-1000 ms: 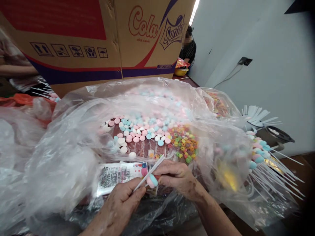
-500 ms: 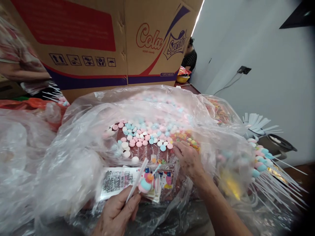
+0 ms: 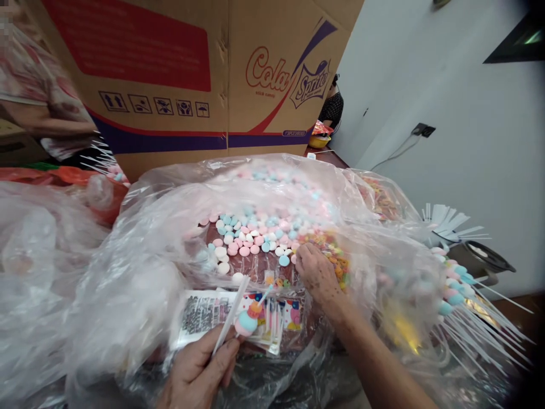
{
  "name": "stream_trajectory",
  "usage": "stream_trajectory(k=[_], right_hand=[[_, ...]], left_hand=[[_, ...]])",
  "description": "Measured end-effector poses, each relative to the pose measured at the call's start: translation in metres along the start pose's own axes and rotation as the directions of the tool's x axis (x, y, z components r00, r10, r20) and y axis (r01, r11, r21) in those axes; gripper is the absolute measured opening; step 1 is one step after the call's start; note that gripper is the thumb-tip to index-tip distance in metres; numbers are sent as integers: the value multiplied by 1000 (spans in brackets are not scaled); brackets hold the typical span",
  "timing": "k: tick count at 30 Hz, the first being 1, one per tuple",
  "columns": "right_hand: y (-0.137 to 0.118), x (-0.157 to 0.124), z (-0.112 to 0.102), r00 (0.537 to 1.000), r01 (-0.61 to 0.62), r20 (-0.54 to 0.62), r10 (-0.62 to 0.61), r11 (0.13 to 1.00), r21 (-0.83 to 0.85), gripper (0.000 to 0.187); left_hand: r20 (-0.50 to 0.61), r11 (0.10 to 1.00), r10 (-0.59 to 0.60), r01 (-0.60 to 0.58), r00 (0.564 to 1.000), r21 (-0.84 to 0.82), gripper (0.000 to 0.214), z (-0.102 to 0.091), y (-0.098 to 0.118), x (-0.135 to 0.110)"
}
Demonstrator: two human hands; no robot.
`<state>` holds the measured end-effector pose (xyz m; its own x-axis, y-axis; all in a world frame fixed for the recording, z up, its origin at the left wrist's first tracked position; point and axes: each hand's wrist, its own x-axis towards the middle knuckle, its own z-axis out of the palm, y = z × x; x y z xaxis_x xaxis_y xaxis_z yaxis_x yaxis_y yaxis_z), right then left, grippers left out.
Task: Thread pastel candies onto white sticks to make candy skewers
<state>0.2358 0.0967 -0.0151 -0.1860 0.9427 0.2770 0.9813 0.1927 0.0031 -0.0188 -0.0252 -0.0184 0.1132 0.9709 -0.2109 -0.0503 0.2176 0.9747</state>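
Note:
In the lower middle, my left hand [image 3: 198, 366] is closed around a candy stick [image 3: 246, 322] with pink, blue and orange pieces threaded on it. White plastic sticks [image 3: 230, 315] stand up from the same grip. My right hand [image 3: 317, 275] reaches to the near left side of a heap of small yellow and orange ring candies [image 3: 336, 255]. Its fingers are curled downward, and the tips are hidden, so what they pinch does not show. Left of it, loose pink, white and blue round candies [image 3: 255, 238] lie spread on the red-brown tabletop.
Clear plastic sheeting [image 3: 145, 227] surrounds the candies. Printed packets [image 3: 208, 312] lie near my left hand. A large cardboard box [image 3: 170, 68] stands behind. Finished candy sticks [image 3: 455, 287] and a dark pot [image 3: 481, 258] are at right. Two other people are partly visible.
My right hand's fingers have curled in more over the ring candies. My left hand keeps its hold, and the candy stick has shifted slightly left. The whole view has moved a little.

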Motion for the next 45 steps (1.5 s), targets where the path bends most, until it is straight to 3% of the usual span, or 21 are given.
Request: stream_trajectory(k=[9, 16, 24, 32, 40, 45], right_hand=[[2, -4, -2, 995, 95, 12, -95, 995, 19, 16], [-3, -2, -3, 975, 115, -200, -98, 990, 79, 15], [-18, 2, 7, 972, 205, -125, -200, 978, 32, 20], [-13, 3, 11, 958, 256, -147, -247, 966, 41, 20], [-26, 12, 15, 931, 342, -157, -329, 937, 65, 27], [-38, 14, 5, 916, 397, -138, -376, 896, 200, 19]], left_hand=[[9, 1000, -22, 22, 1000, -22, 48, -2, 0, -1], [-12, 998, -8, 7, 1000, -68, 44, -4, -11, 0], [-3, 997, -12, 12, 1000, -75, 43, -5, -12, -1], [108, 999, 38, -40, 993, 20, 41, -13, -17, 4], [72, 999, 34, -32, 997, -30, 42, -12, -24, 3], [-3, 1000, 2, -2, 1000, -11, 41, -11, -14, 1]])
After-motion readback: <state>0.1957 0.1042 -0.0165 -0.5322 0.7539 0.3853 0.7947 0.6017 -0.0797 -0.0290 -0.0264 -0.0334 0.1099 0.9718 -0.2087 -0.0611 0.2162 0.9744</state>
